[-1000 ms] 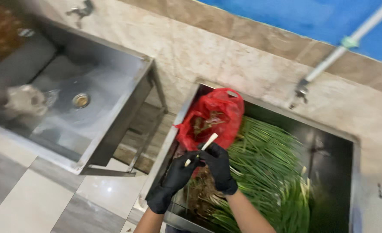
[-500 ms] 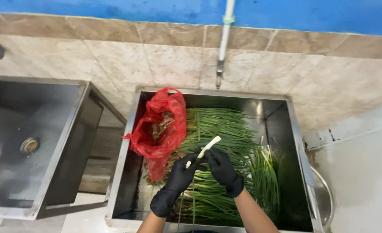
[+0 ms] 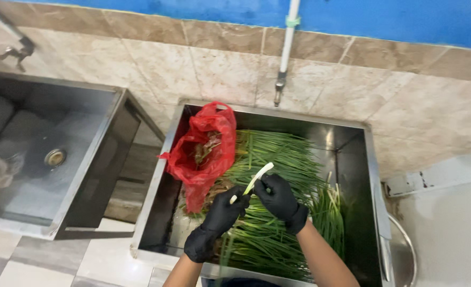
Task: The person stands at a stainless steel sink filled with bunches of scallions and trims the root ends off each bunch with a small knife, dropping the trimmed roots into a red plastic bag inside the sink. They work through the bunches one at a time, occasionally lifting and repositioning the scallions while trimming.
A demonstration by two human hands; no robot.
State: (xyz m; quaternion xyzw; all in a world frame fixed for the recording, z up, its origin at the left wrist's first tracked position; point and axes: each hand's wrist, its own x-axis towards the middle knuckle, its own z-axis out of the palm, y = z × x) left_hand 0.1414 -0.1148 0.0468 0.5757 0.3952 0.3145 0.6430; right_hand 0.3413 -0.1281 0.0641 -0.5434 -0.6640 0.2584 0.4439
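Though held, stalk point(image 3: 252, 182) diagonal, up-right.

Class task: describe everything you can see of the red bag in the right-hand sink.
The red bag is thin, crinkled plastic, open at the top and slumped against the sink's left wall. Brownish and green scraps show inside it. Its lower end trails down toward the sink bottom, beside the green onions. Neither gloved hand touches it.

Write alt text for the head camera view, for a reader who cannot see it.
Two black-gloved hands, left hand and right hand, hold one pale green spring onion stalk over a steel sink piled with green spring onions. A red plastic bag of trimmings hangs at the sink's left edge.
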